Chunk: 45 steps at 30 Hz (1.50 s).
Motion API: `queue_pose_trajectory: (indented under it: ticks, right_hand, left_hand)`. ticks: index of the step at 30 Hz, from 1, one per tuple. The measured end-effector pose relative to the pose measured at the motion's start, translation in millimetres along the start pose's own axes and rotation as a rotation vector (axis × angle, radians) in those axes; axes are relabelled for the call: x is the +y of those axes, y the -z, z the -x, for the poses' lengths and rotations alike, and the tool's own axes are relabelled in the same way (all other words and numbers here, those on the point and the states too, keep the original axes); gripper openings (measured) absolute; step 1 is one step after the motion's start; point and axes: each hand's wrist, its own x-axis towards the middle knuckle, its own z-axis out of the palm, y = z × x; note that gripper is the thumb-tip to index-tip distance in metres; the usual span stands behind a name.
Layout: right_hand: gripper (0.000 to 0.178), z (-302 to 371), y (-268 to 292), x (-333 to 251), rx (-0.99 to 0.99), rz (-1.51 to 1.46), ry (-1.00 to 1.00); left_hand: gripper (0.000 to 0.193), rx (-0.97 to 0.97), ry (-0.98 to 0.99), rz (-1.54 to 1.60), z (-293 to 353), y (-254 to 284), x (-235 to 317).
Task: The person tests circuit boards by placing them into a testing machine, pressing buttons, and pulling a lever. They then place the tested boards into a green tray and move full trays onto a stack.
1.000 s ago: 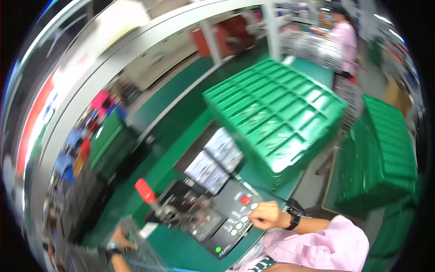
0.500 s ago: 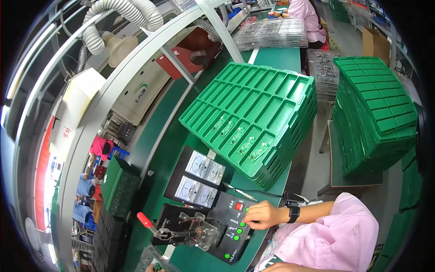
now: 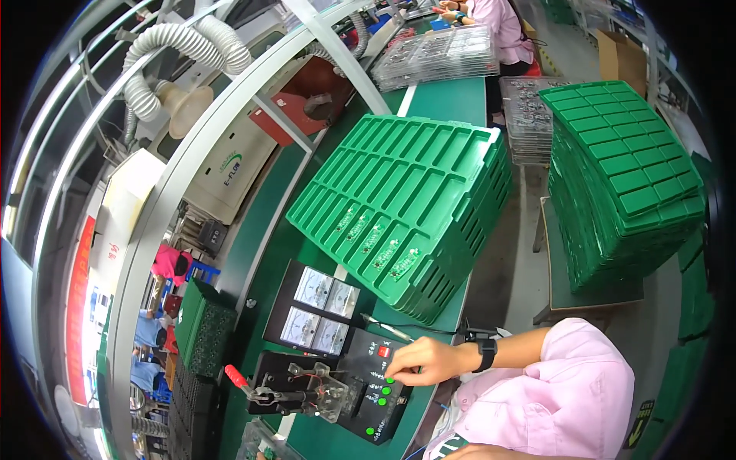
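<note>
My right hand (image 3: 425, 360) is over a black control box (image 3: 354, 410), its fingers curled and a fingertip at one of the green buttons (image 3: 386, 391). I see nothing held in it. A red switch (image 3: 383, 351) sits just above on the same panel. Left of the buttons is a test fixture with clear plates (image 3: 331, 400) and a toggle clamp with a red handle (image 3: 235, 376). Behind it stand several analog meters (image 3: 314, 288) in a dark holder. My left forearm (image 3: 491, 452) shows at the lower edge; the fingers of my left hand cannot be made out.
A stack of green compartment trays (image 3: 468, 222) stands beyond the box, with several small circuit boards (image 3: 369, 239) in its top tray. More green trays (image 3: 613, 169) are piled at the right. A pen-like tool (image 3: 387, 327) lies behind the panel. A clear plastic container (image 3: 264, 438) is at the lower edge.
The whole view has shifted, so the bench and trays appear farther left. My right hand stays at the same buttons with its fingers curled.
</note>
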Motion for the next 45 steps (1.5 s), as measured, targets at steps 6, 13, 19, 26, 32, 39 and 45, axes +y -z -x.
queue_pose_trajectory:
  ticks: [6, 13, 19, 26, 32, 39, 45]
  right_hand:
    - [0.014, -86, 77, -130, -0.004, -0.379, 0.530]
    - [0.033, -106, 72, -175, -0.054, -0.550, 0.701]
    - [0.036, -109, 75, -164, -0.200, -0.833, 0.566]
    - [0.045, -121, 79, -147, -0.335, -0.877, 0.613]
    - [0.047, -113, 74, -140, -0.343, -0.835, 0.741]
    - [0.039, -71, 53, -110, 0.005, -0.718, 0.379]
    - [0.040, -13, 41, -29, -0.359, -0.098, -0.144]
  left_hand:
    - [0.044, 0.052, -0.052, -0.052, 41, 31, 46]
    - [0.050, 0.009, 0.217, -0.024, 85, 72, 33]
    - [0.048, 0.582, -0.900, -0.721, 203, 135, 85]
    - [0.047, -0.324, -0.039, 0.422, 234, 46, 148]
    - [0.054, -0.341, -0.129, 0.185, 179, 33, 234]
    - [0.068, -0.112, -0.243, 0.171, 137, -6, 225]
    - [0.073, 0.059, -0.200, 0.308, 162, 10, 244]
